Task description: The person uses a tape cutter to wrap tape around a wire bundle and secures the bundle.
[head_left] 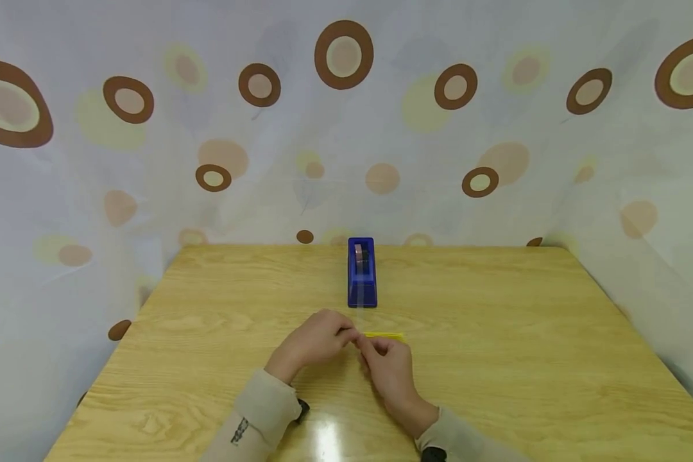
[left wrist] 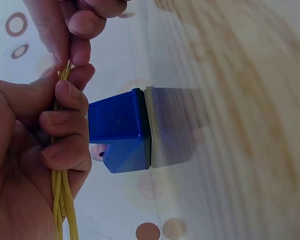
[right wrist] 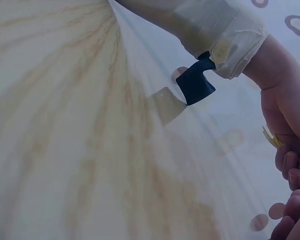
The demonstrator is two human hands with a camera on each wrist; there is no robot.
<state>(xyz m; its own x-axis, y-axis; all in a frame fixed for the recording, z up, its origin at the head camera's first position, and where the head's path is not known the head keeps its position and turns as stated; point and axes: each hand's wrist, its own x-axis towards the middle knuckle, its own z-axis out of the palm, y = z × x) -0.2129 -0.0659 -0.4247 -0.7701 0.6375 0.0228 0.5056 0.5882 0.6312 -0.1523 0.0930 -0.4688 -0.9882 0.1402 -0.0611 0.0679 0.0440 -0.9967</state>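
Head view: left hand (head_left: 314, 341) and right hand (head_left: 389, 366) meeting mid-surface, both pinching thin yellow strands (head_left: 384, 335) just ahead of blue tape dispenser (head_left: 362, 273). Left wrist view only: fingers (left wrist: 65, 122) curled round the bundle, strands running down through the palm. Right wrist view: fingertips (right wrist: 290, 170) curled, strand ends barely visible. Wooden surface (head_left: 525, 333) wide open both sides, edges well apart from hands.
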